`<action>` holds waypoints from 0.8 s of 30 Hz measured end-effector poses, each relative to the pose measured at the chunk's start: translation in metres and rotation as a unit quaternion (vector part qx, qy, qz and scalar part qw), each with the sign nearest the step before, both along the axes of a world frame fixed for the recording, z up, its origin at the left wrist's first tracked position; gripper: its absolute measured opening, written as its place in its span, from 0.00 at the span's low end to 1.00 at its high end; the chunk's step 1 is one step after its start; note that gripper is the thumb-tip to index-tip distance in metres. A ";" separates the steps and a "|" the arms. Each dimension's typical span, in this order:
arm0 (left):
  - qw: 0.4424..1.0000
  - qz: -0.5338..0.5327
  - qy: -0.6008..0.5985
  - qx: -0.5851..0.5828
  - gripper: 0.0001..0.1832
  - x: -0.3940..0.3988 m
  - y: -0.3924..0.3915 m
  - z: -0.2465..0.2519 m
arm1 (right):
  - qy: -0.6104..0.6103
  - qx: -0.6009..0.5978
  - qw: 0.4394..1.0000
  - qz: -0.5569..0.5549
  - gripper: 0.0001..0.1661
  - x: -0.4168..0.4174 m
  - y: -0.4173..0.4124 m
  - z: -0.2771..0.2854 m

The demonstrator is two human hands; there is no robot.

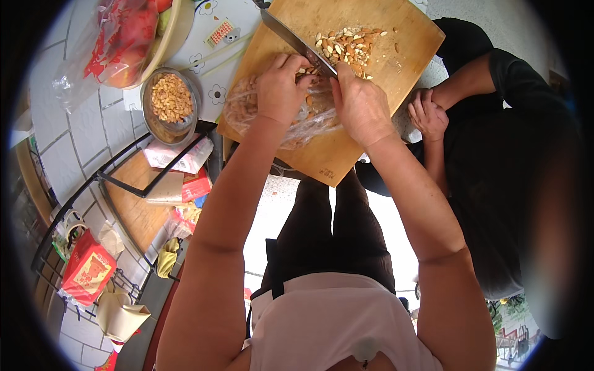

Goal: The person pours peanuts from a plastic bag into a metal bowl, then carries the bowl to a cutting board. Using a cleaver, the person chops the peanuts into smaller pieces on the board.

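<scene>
My right hand grips the near end of a long-bladed knife, which slants over a wooden cutting board. Beside the blade, my left hand has its fingers curled at the mouth of a clear plastic bag. Whole almonds show inside that bag and between the left thumb and fingers. Past the knife lies a loose pile of almonds, some whole and some cut, with small crumbs around it. My left fingertips are partly hidden.
A metal bowl of peanuts stands left of the board. Beyond it is a tub with fruit in a plastic bag. A black metal rack and several packages are at left. Another person's hand is close to the board's right edge.
</scene>
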State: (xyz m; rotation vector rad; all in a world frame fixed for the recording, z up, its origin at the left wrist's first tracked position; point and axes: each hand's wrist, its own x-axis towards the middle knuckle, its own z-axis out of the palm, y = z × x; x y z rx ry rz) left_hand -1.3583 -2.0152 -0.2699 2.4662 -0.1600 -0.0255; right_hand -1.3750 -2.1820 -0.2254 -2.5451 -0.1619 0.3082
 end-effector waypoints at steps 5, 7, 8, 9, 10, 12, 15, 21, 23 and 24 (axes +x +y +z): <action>0.999 0.025 -0.008 -0.040 0.08 -0.005 -0.004 -0.012 | 0.051 -0.036 0.998 0.007 0.05 0.003 0.013 -0.006; 0.999 0.028 -0.009 -0.044 0.07 -0.003 -0.005 -0.011 | 0.050 -0.045 0.998 0.007 0.06 0.002 0.017 -0.011; 0.999 0.026 -0.013 -0.039 0.07 -0.001 -0.006 -0.011 | 0.049 -0.050 0.998 0.006 0.06 0.001 0.018 -0.014; 0.999 0.023 -0.017 -0.036 0.07 -0.002 -0.006 -0.010 | 0.028 -0.035 0.999 -0.003 0.06 0.001 0.019 -0.018; 0.999 0.026 -0.019 -0.037 0.07 -0.002 -0.007 -0.010 | 0.007 -0.019 1.000 -0.013 0.07 0.002 0.019 -0.023; 0.998 0.034 -0.023 -0.038 0.07 0.000 -0.010 -0.008 | -0.018 0.002 0.999 -0.030 0.09 0.005 0.015 -0.024; 0.994 0.036 0.011 -0.104 0.08 0.001 -0.010 -0.007 | -0.030 0.007 0.999 -0.042 0.09 0.009 -0.002 -0.012; 0.997 0.010 -0.068 0.042 0.16 -0.006 0.006 0.005 | -0.014 0.007 1.000 -0.017 0.10 -0.008 -0.003 0.008; 1.000 0.019 0.003 0.013 0.17 -0.008 0.002 0.004 | 0.007 -0.009 1.000 -0.016 0.10 -0.012 0.002 0.005; 1.000 0.011 0.024 0.012 0.17 -0.009 0.000 0.005 | 0.015 -0.013 1.000 -0.017 0.09 -0.014 0.005 0.003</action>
